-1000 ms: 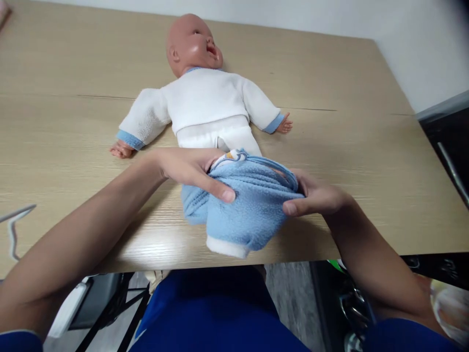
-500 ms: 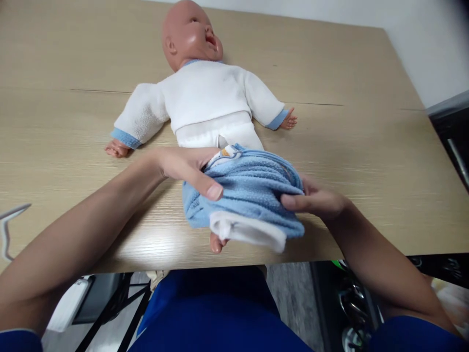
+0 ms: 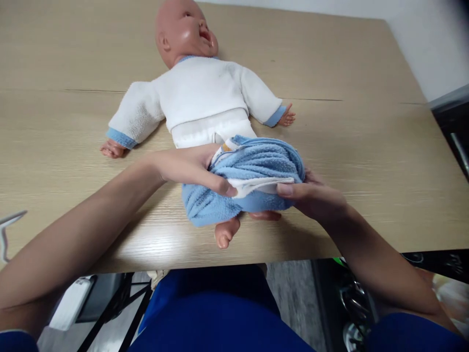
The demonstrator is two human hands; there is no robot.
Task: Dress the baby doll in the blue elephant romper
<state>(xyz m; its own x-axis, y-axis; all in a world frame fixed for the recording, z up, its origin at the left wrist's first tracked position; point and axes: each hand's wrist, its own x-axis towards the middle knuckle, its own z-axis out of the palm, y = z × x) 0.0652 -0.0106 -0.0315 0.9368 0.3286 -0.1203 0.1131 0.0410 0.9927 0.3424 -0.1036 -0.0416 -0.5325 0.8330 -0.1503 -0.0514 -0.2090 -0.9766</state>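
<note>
A baby doll (image 3: 201,88) in a white top lies on its back on the wooden table (image 3: 366,122), head pointing away from me. Light blue fleece trousers (image 3: 252,168) are bunched around its legs. My left hand (image 3: 190,168) grips the left side of the waistband, thumb on top. On the right side, my right hand (image 3: 311,195) pinches the bunched cloth and the white cuff. One bare doll foot (image 3: 225,233) pokes out below the trousers near the table's front edge.
My blue-clad lap (image 3: 212,313) is below the table edge. A pale cable (image 3: 9,227) lies at the table's left edge. Dark equipment (image 3: 454,142) stands to the right of the table, and black stand legs (image 3: 113,303) show under it.
Both hands have drawn the trousers up the doll's legs towards its waist. The leg cloth bunched higher, and the doll's foot, hidden at first, now sticks out below.
</note>
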